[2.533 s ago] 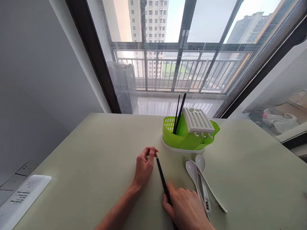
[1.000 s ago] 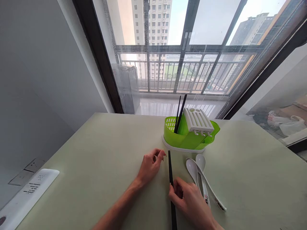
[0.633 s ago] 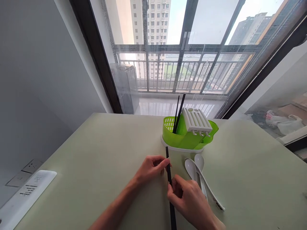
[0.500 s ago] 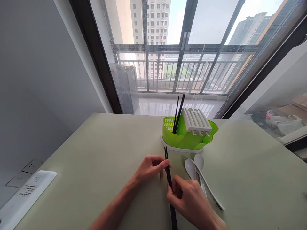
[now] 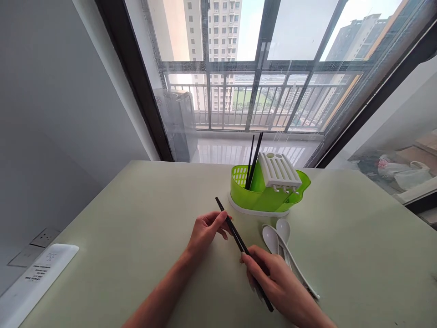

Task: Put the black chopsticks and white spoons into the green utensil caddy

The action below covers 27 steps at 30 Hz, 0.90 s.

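Observation:
A pair of black chopsticks (image 5: 238,238) slants across the middle of the head view, its far tips pointing up and left. My left hand (image 5: 206,231) pinches it near those tips between thumb and fingers. Farther down, my right hand (image 5: 269,275) grips the same pair, with the thick ends sticking out below the fingers. Just beyond is a green utensil holder (image 5: 252,199) with a white slotted top (image 5: 280,169) and small hooks. More black chopsticks (image 5: 254,159) stand upright in its left compartment. Several white spoons (image 5: 271,239) lie crossed beside my right hand, which partly hides their handles.
The pale green table (image 5: 136,237) runs up to a glass door with a balcony behind it. A white device (image 5: 41,278) lies at the left edge, near a wall socket (image 5: 44,238). White bags (image 5: 406,173) show through the glass at right.
My left hand came to the chopsticks and took hold near their tips. Both hands have since turned them from near upright in view to a diagonal, raising them off the table.

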### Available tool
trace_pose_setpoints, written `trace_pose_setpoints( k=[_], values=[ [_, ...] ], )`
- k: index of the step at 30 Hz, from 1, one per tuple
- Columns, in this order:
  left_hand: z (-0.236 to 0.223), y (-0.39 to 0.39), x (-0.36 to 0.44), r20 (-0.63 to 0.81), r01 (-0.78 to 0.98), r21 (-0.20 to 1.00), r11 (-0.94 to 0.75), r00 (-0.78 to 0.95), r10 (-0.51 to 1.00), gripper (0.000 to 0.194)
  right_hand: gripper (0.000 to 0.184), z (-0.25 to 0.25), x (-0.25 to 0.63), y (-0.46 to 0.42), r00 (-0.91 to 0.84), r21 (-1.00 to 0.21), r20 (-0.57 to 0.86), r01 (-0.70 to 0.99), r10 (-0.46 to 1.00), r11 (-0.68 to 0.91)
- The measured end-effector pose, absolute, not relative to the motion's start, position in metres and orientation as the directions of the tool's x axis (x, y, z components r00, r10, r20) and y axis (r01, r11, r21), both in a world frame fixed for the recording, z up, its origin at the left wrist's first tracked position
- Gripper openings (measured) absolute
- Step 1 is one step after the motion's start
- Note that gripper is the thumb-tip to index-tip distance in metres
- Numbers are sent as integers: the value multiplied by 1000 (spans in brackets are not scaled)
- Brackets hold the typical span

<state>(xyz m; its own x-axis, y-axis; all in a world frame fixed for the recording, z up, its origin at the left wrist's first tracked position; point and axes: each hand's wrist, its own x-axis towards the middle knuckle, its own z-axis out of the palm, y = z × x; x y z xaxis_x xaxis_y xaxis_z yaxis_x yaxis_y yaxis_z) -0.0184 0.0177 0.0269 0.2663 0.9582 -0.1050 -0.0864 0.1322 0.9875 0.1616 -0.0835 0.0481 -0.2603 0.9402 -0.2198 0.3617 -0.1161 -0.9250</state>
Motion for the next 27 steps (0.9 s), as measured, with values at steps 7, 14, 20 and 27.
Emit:
trace_pose_setpoints(
  k=[7,14,20,27],
  values=[
    [22,21,-20,-109,-114,984,136,213,971,47,55,39,176,-79,-137,-919,-226,359,964,-164],
    [20,21,-20,-107,-127,982,138,226,968,45,49,45,182,-77,-52,-903,-103,424,993,-71],
    [22,20,-21,-143,-116,977,181,282,949,42,48,45,182,-79,-66,-916,-83,397,994,-50],
    [20,21,-22,-169,-155,963,221,293,941,45,49,39,182,-82,-43,-922,-98,379,994,-75]
  ],
)
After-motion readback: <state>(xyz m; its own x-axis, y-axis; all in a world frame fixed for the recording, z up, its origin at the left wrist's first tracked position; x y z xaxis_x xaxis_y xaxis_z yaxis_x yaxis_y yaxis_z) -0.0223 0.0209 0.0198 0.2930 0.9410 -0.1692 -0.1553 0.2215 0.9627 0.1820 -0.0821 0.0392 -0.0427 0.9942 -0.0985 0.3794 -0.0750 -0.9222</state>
